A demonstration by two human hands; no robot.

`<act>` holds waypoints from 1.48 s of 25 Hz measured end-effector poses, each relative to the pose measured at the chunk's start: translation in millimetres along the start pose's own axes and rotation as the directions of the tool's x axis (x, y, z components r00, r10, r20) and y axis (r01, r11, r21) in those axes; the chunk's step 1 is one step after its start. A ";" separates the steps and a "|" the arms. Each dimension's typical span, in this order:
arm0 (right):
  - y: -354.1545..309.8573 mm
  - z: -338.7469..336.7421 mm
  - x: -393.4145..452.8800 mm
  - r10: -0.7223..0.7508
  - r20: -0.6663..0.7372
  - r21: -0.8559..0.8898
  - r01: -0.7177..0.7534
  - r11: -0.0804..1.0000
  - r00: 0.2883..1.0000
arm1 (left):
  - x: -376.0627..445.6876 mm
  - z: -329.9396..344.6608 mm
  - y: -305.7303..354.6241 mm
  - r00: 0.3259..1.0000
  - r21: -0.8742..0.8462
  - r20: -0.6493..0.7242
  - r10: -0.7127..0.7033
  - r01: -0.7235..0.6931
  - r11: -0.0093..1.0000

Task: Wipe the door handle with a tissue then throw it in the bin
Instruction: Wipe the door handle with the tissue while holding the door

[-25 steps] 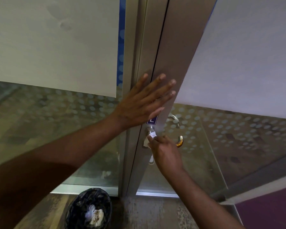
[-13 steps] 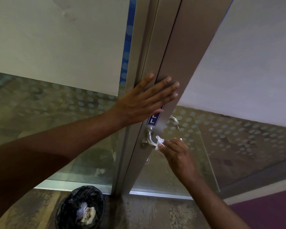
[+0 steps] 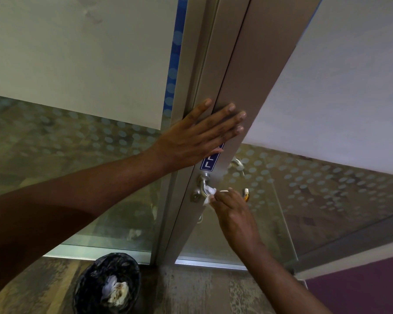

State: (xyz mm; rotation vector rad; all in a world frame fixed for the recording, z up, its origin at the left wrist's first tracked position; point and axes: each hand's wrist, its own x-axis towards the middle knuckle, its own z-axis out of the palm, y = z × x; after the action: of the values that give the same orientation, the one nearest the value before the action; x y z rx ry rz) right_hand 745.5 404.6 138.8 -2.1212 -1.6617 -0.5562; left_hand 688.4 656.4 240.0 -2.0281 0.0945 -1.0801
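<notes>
A silver lever door handle point(image 3: 203, 185) juts from the edge of a metal-framed glass door point(image 3: 247, 75). My right hand point(image 3: 233, 214) grips a small white tissue point(image 3: 210, 194) and presses it onto the handle's bend. Most of the tissue is hidden under my fingers. My left hand point(image 3: 197, 137) lies flat with spread fingers on the door frame just above the handle, partly covering a blue sticker point(image 3: 210, 160). A bin point(image 3: 108, 284) lined with a black bag stands on the floor at the lower left, with crumpled paper inside.
Frosted, dotted glass panels flank the door on both sides. The handle's far end point(image 3: 246, 194) shows through the glass on the right. A purple surface point(image 3: 361, 286) fills the bottom right corner. The floor below is patterned brown.
My right hand has slid with the tissue from the base of the handle out along its bend. The view has shifted slightly, and my left hand stays pressed on the frame.
</notes>
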 end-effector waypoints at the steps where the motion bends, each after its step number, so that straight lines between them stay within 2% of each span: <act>1: 10.0 -6.2 -5.6 0.004 0.009 0.011 -0.004 1.000 1.000 | -0.1 -0.1 0.2 1.000 0.005 -0.001 0.002 -0.002 1.000; 5: 40.2 -24.4 -15.5 -0.010 0.006 0.002 0.010 1.000 1.000 | -0.3 -0.8 0.9 1.000 0.021 0.004 0.004 -0.004 1.000; 15: 20.6 1.0 -3.5 -0.060 -0.029 0.077 0.062 0.995 0.998 | -1.0 -1.7 0.7 1.000 0.027 -0.010 -0.002 0.002 1.000; 21: 49.8 -16.0 -29.3 0.021 -0.083 0.051 -0.017 0.999 0.996 | -0.9 -1.9 1.2 1.000 0.037 -0.014 -0.005 0.005 0.999; 29: 39.3 -17.8 -27.0 0.057 -0.080 0.041 -0.053 0.998 0.995 | -0.3 -6.2 -0.4 1.000 0.048 -0.002 0.011 -0.011 0.999; 32: 38.0 -26.8 -33.1 0.113 -0.120 -0.012 -0.116 0.993 0.986 | 1.1 -8.8 -2.0 1.000 0.054 -0.005 0.013 -0.013 0.998; 34: 37.8 -35.0 -37.6 0.194 -0.145 0.012 -0.194 0.981 0.970 | 2.4 -10.7 -2.8 1.000 0.066 -0.004 0.018 -0.018 0.998; 36: 37.4 -45.8 -41.5 0.384 -0.159 0.129 -0.367 0.921 0.909 | 2.6 -11.6 -2.9 1.000 0.077 -0.005 0.020 -0.020 0.997; 37: 36.4 -52.2 -42.9 0.512 -0.157 0.228 -0.473 0.851 0.844 | 2.5 -12.0 -2.6 1.000 0.078 -0.005 0.019 -0.019 0.997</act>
State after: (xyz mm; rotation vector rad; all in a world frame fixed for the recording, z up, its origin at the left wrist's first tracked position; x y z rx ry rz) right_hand 767.9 333.7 158.1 -2.1495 -0.9473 -0.4274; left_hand 680.6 649.6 247.0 -1.9509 0.0735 -1.0616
